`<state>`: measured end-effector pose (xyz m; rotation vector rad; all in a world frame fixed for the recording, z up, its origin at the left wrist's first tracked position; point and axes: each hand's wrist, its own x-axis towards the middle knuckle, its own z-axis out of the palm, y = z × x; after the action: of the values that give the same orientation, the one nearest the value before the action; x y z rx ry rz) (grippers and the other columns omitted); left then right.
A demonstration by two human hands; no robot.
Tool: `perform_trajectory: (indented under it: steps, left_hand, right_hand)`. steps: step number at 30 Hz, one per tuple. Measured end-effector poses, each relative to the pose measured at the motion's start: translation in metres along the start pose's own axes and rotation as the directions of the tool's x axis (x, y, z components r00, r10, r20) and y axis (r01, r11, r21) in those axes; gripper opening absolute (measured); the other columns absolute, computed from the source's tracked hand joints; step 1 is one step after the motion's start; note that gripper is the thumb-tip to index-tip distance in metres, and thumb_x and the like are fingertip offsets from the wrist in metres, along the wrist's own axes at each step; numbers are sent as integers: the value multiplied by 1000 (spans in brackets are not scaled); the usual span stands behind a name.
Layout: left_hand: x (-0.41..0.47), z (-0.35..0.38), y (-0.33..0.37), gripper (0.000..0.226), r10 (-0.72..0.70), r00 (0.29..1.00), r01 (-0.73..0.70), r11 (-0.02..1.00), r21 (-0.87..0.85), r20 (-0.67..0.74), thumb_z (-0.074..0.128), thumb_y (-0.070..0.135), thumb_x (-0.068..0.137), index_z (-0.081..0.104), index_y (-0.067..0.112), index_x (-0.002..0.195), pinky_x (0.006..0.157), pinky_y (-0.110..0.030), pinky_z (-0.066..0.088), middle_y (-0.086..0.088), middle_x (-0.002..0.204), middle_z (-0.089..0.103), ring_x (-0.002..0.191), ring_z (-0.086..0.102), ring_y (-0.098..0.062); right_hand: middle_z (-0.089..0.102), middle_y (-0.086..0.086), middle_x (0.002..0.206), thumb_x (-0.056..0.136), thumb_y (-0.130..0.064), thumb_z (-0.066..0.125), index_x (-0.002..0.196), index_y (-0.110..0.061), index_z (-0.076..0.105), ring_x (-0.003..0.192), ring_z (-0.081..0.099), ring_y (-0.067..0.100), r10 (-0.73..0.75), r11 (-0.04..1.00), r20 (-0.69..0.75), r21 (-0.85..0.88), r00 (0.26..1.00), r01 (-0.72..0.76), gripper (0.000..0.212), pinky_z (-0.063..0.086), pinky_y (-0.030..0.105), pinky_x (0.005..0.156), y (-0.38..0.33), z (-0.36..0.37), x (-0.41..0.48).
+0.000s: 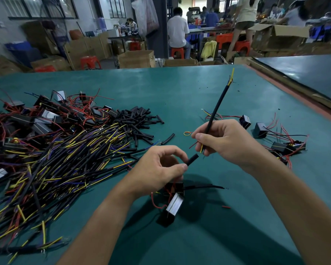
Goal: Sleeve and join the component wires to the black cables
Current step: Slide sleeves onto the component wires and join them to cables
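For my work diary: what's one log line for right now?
left hand: pinches black sleeve | right hand: holds black cable | step: sleeve not yet on cable

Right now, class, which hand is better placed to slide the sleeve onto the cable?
Left: the left hand pinches the black sleeve, its end near the black cable that the right hand grips.

A single wide-angle head view looks forward and down, close over the green bench (180,88), which fills the lower frame; the workshop behind crosses the top.
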<state>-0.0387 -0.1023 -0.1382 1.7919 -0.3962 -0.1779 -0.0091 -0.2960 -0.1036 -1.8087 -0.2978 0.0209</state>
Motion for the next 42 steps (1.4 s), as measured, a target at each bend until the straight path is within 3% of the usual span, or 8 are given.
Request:
perform_trajectory:
  steps: [4, 11, 15, 19, 22, 25, 29, 42]
  left_hand:
    - [2, -2, 0, 10, -36, 999, 36, 999, -8, -37, 64, 8, 68, 60, 18, 67, 56, -28, 50, -8, 67, 67, 53, 61, -19]
    - [0, -6, 3, 12, -112, 994, 111, 992, -63, -13, 54, 1, 66, 49, 6, 76, 58, -35, 53, -19, 69, 70, 51, 63, -29]
    - [-2, -7, 7, 26, -85, 996, 85, 994, -75, 6, 50, -9, 73, 55, 9, 91, 57, -33, 55, -16, 68, 69, 51, 63, -28]
    - [-2, -7, 8, 30, -46, 999, 46, 998, -30, -12, 46, -21, 79, 54, 6, 87, 60, -31, 53, -11, 68, 67, 55, 63, -28]
    - [-2, -5, 9, 14, -41, 999, 39, 996, -80, -22, 64, 3, 90, 53, 8, 83, 58, -32, 51, -12, 65, 64, 52, 60, -27]
    - [-2, -5, 9, 22, -26, 999, 24, 995, -99, -19, 61, 31, 87, 55, 10, 82, 54, -29, 51, -10, 61, 62, 49, 58, -25]
    - [-3, -6, 7, 8, -1, 999, -2, 997, -82, -37, 61, 11, 94, 60, 8, 86, 55, -29, 53, -8, 59, 60, 50, 56, -21]
    - [-4, -5, 16, 20, -23, 991, 2, 988, -157, -131, 51, -7, 94, 65, 1, 82, 53, -26, 53, -10, 60, 62, 49, 56, -21]
  right_hand:
    - [71, 5, 63, 93, -3, 62, 82, -6, 69, 52, 57, 16, 17, 1000, -11, 9, 1000, -17, 14, 53, 21, 56, 0, -1, 0]
    - [73, 6, 67, 91, 1, 62, 78, -8, 69, 55, 60, 15, 35, 998, 68, 43, 997, -38, 17, 54, 20, 57, -3, -1, -3]
    - [73, 7, 67, 90, 2, 63, 77, -7, 68, 54, 62, 10, 27, 998, 90, 54, 996, -32, 18, 53, 18, 56, -4, -1, -4]
    - [73, 8, 68, 90, 3, 63, 78, -5, 68, 54, 63, 9, 23, 997, 104, 71, 994, -31, 16, 53, 18, 56, -4, -1, -5]
    - [73, 9, 68, 90, 3, 63, 79, -4, 68, 54, 62, 10, 22, 995, 115, 94, 993, -33, 14, 53, 18, 56, -4, 0, -5]
    - [74, 9, 70, 90, 2, 63, 80, -5, 68, 54, 60, 12, 23, 994, 119, 100, 993, -35, 14, 54, 19, 57, -4, -1, -5]
    - [73, 8, 69, 90, 1, 63, 79, -7, 69, 53, 58, 14, 11, 995, 89, 103, 996, -20, 15, 53, 20, 57, -5, -1, -4]
    - [73, 8, 68, 90, 1, 64, 76, -9, 69, 52, 57, 14, -5, 996, 61, 94, 998, 0, 18, 53, 20, 56, -3, -1, -3]
